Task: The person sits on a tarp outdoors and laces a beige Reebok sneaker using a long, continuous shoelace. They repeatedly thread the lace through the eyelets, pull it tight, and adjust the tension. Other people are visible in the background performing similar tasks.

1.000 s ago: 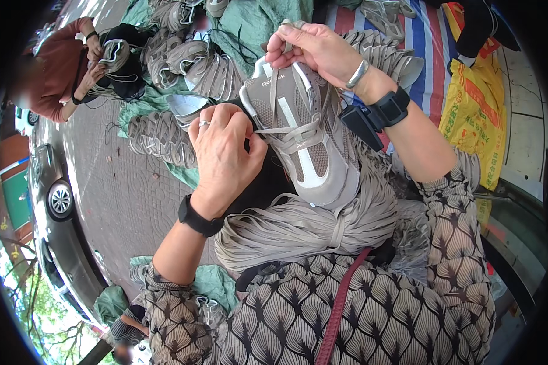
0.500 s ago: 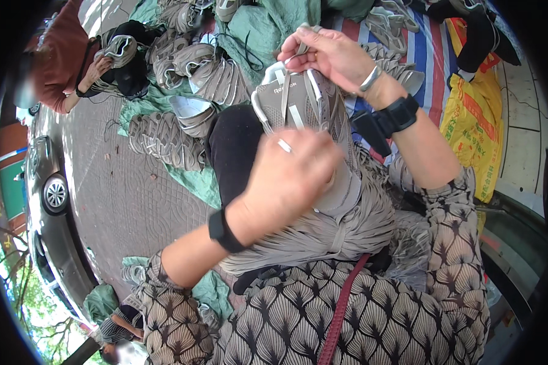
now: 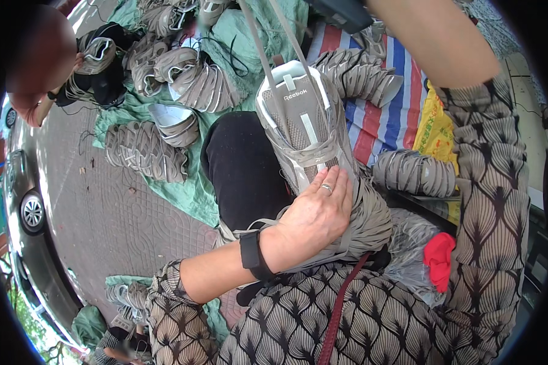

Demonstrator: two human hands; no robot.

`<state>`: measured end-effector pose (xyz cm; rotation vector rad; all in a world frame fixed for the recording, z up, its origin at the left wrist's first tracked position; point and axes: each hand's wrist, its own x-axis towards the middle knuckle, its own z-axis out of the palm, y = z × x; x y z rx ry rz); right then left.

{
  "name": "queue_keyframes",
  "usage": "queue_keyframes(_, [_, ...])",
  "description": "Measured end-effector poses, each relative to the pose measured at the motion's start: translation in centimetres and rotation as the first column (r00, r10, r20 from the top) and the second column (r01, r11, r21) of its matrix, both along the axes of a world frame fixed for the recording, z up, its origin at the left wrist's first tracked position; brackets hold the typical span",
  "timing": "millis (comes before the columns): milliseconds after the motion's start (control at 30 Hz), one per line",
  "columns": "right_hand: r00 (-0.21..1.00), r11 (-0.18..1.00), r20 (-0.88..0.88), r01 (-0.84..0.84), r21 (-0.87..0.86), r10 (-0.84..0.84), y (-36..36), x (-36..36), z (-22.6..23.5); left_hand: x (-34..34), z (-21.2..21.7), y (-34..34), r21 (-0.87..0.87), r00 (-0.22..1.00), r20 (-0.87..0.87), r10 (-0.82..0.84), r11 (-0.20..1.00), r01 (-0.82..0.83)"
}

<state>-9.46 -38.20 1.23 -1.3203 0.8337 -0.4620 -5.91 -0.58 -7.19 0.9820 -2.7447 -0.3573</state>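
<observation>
Left hand (image 3: 319, 210) flat on the toe of the grey shoe (image 3: 298, 108), laces (image 3: 257, 38) stretched taut upward.
The right hand, earlier pinching lace above the shoe, is out of view, its grip untellable; its forearm (image 3: 435, 39) shows. The shoe lies beside the black-clad knee (image 3: 242, 167), toe at the lace bundle (image 3: 370, 222); a red cloth (image 3: 438, 261) now shows.

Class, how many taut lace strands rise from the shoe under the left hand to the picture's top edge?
2: the left strand and, beside it, the right strand, both running up from the shoe. Their upper ends are out of view.
</observation>
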Motion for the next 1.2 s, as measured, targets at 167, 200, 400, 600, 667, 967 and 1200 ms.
queue_keyframes(167, [0.994,0.992,-0.021,0.107,0.065,-0.106,-0.1,-1.4,-4.5,1.2,-0.8,-1.2,0.197,0.926,-0.37,0.069,0.98,0.005])
queue_keyframes(200, [0.993,0.991,-0.004,0.117,0.064,-0.117,0.9,-1.9,-4.5,2.2,-0.6,-1.7,0.313,0.892,-0.403,0.206,0.947,-0.077])
queue_keyframes(400, [0.995,0.996,0.055,0.081,0.034,-0.082,3.9,-5.0,-3.5,5.2,-0.8,-6.0,0.071,0.898,-0.24,0.368,0.93,-0.361])
queue_keyframes(600, [0.984,0.981,0.017,-0.177,-0.072,0.179,10.8,-6.4,-7.2,4.5,-0.4,-6.4,-0.029,0.894,0.122,0.431,0.902,-0.43])
queue_keyframes(667, [0.965,0.965,-0.033,-0.258,0.055,0.26,14.6,-7.1,-6.9,4.0,-0.7,-6.4,-0.067,0.883,0.159,0.441,0.897,-0.437])
queue_keyframes(967, [0.98,0.971,0.141,-0.161,0.175,0.137,18.7,-9.3,-9.0,4.3,0.1,-6.9,0.566,0.795,-0.155,0.587,0.712,-0.415])
queue_keyframes(1200, [0.976,0.957,0.189,-0.156,0.245,0.111,18.3,-8.9,-9.7,5.7,1.4,-7.7,0.547,0.91,-0.087,0.406,0.782,-0.297])
